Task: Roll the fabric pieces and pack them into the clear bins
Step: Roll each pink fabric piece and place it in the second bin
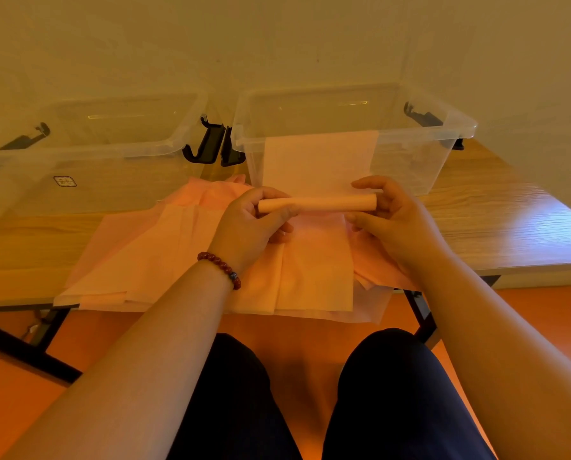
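Rolling under way, from the lap outward: dark knees [393, 393] low in shot, bead bracelet [221, 268] on the left wrist, both arms out over the near edge of the table [496, 227]. Under the hands, a loose pile [164, 254] of pink pieces, spilling past that edge. Just above the pile, the roll [323, 204], a tight pink tube lying crosswise. Left hand [260, 220] curled round its left end, thumb over, fingers tucked beneath. Right hand [386, 214] pinching the right end between thumb and fingers.

Beyond the roll, the unrolled tail [317, 161], rising flat against the near wall of the right bin [410, 167], up to about the rim; draped over it or merely leaning, hard to tell. Judging by that tail, roughly mid-roll, plenty left to wind in.

Now, to do it well: turn both ends together at one pace, to avoid a cone. Hold light tension on the tail, to shut out slack. Watch the side edges and lay each turn square on the last. Mind the top edge snagging on the rim. Once wound, pin the loose edge down before any drop.

Farther left, the left bin [111, 180], side by side with its twin, black latches [207, 144] hanging between the two. Likeliest home for the tube, at a guess: the right bin, straight ahead.
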Demonstrator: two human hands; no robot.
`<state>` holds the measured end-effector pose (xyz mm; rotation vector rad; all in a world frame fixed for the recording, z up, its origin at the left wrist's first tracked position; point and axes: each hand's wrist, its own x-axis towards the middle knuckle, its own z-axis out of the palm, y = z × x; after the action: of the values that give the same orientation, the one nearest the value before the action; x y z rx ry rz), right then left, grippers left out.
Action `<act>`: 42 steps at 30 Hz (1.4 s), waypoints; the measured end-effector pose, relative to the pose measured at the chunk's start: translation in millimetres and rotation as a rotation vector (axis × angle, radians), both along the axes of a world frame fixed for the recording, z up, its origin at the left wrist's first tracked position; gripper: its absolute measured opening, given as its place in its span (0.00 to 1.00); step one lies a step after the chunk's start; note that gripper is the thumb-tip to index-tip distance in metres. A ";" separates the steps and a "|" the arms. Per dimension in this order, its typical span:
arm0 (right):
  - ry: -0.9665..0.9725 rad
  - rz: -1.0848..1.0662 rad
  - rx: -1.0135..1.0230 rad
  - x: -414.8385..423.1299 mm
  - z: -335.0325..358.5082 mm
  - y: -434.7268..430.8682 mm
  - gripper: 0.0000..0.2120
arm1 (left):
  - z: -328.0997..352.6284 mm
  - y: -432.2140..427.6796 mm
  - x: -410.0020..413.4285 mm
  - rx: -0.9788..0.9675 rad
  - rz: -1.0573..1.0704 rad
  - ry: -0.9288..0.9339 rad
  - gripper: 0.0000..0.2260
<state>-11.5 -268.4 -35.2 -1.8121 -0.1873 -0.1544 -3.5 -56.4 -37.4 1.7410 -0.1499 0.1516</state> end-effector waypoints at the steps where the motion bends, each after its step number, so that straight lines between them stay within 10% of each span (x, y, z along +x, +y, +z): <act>1: -0.010 -0.011 -0.005 -0.4 0.0 0.6 0.15 | 0.2 0.0 0.4 0.001 0.006 0.000 0.03; 26: -0.132 -0.120 -0.130 5.1 4.8 -4.5 0.06 | 0.7 0.5 0.6 -0.045 0.001 0.024 0.03; 42: -0.312 -0.208 -0.827 2.2 13.3 -5.8 0.11 | 1.5 0.0 0.6 -0.042 0.021 0.036 0.03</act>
<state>-9.3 -274.2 -21.9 -2.6253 -0.3132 -0.5746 -2.9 -56.4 -35.8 1.7026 -0.1011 0.1379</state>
